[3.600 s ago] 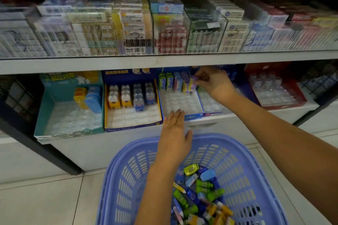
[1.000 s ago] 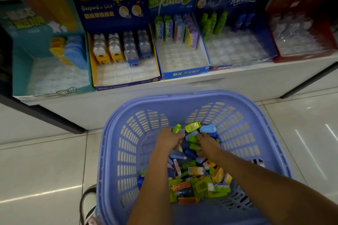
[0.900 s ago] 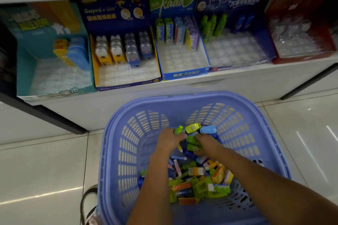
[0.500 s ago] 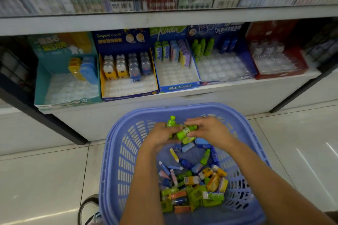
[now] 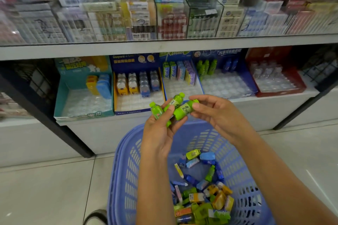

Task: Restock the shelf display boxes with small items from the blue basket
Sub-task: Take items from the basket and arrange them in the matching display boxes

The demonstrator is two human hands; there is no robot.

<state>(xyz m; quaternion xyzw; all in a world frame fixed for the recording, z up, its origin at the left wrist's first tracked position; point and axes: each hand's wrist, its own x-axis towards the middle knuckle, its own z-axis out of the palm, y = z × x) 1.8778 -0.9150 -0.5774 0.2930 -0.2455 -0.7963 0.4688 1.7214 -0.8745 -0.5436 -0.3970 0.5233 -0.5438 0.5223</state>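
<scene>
Bottles, small green plastic ones [image 5: 174, 108], bunched at frame centre above the blue slatted basket [image 5: 128, 170]: left hand [image 5: 161, 129] grips two, right hand [image 5: 215, 113] pinches a third. Crowded hold; one may slip.

Top-shelf pkgs [image 5: 139, 14] blurred, labels illegible

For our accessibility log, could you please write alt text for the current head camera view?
Above a blue basket of small items, the left hand grips green bottle-shaped items while the right hand pinches one by its cap. Behind, partly filled display boxes line the lower shelf.
</scene>
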